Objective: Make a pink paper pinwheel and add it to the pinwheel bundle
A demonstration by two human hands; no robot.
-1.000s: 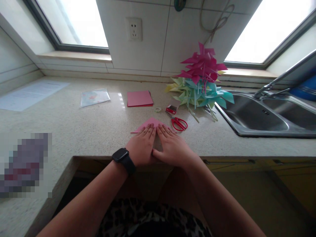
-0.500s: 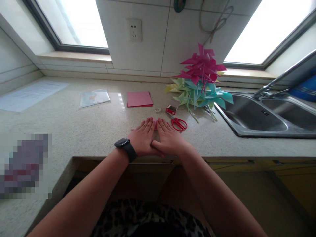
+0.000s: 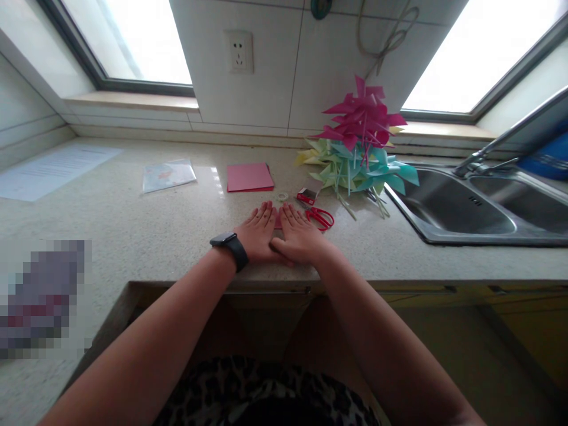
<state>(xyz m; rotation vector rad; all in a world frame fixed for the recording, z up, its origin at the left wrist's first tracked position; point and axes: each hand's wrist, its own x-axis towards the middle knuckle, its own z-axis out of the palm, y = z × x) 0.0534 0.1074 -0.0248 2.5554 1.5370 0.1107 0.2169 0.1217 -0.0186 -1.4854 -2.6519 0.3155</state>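
Observation:
My left hand (image 3: pixel 258 232) and my right hand (image 3: pixel 298 234) lie flat side by side on the counter, fingers stretched out and pointing away from me. Under them is a piece of pink paper (image 3: pixel 278 221), mostly covered; only a strip shows between the index fingers. The thumbs meet close to the counter's front edge. Red-handled scissors (image 3: pixel 320 218) lie right by my right fingertips, their blades partly hidden. A small red box (image 3: pixel 307 196) and a pale roll of tape (image 3: pixel 281 196) sit just beyond my hands. Farther back rests a stack of pink paper squares (image 3: pixel 250 177).
Pink, blue and yellow-green paper pinwheels (image 3: pixel 364 142) are heaped at the back right, beside a steel sink (image 3: pixel 457 207). A clear packet (image 3: pixel 168 176) and a printed sheet (image 3: pixel 53 171) lie to the left. A blurred-out item (image 3: pixel 44 296) is at the near left.
Both hands have slid slightly forward, away from the counter's front edge, still flat on the pink paper. The scissors' handles have shifted a little. Other things stay in place.

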